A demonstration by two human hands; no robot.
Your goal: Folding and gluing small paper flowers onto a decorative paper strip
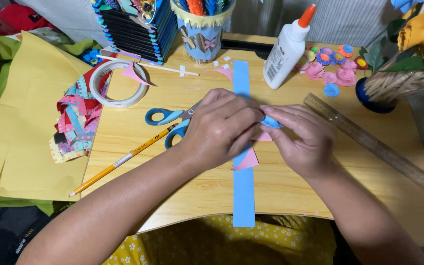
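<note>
Blue paper roll [272, 122]: a small wad of blue paper, held just above the surface between the two hands, over the long blue strip.
Right hand [304, 142]: its grip is narrow, thumb and fingertips [277, 114] pinched on the roll from the right; the pinch seems meant to keep the paper from springing loose.
Left hand [220, 128]: curled over from the left, its fingertips meeting the right hand's at the roll. I judge it closed on the roll too, though the knuckles hide the actual contact.
Roll and grip: the roll sits right at the meeting point of both grips, mostly covered, with only a blue edge showing.
Blue strip [243, 186]: lies flat and straight on the surface, running away from the person under both hands, probably the stock the roll comes from.
Pink scraps [248, 160]: small cut pieces lying on the strip, just below the hands.
Scissors [165, 118]: blue-handled, lying just left of the left hand, the blades hidden under it.
Pencil [119, 162]: yellow, lying aslant to the left of the scissors.
Tape ring [119, 83]: farther left, near a heap of patterned paper bits.
Glue bottle [286, 49]: white with an orange tip, upright beyond the hands.
Ruler [369, 142]: lies diagonally just right of the right hand.
Paper flowers [330, 64]: finished small ones by the glue.
Surface [290, 191]: light wood.
</note>
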